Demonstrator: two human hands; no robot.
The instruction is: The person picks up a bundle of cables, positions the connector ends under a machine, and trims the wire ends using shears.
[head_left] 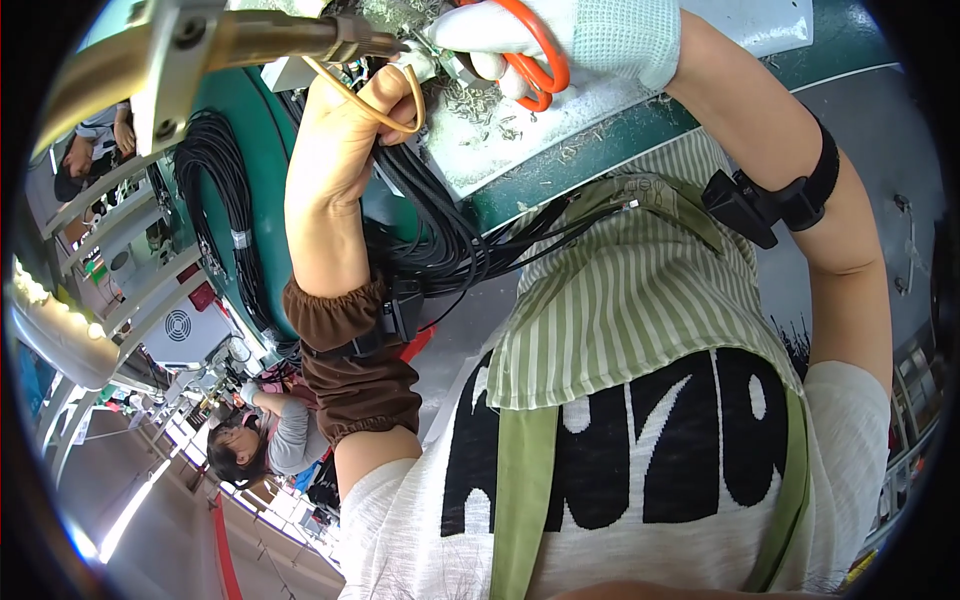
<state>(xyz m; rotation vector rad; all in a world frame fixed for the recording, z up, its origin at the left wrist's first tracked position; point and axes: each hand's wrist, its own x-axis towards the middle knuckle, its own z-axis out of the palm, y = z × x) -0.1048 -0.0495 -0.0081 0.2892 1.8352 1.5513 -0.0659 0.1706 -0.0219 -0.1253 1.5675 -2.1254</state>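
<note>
Left hand (pixel 338 130) curls above cables (pixel 430 195); its grip cannot be told. Right hand (pixel 595 40) holds scissors (pixel 559 72). A slip could nip the nearby bare hand.

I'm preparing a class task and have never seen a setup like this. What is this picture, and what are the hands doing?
There is no robot here: a person works with their own two hands. A wide fisheye camera on the head looks down, so edges bend. The left hand is ungloved, its fingers bent beside a yellow loop whose nature I cannot tell. The gloved right hand holds a red-handled tool. On the green table lie a pale sheet, scattered clippings and black cables.
</note>
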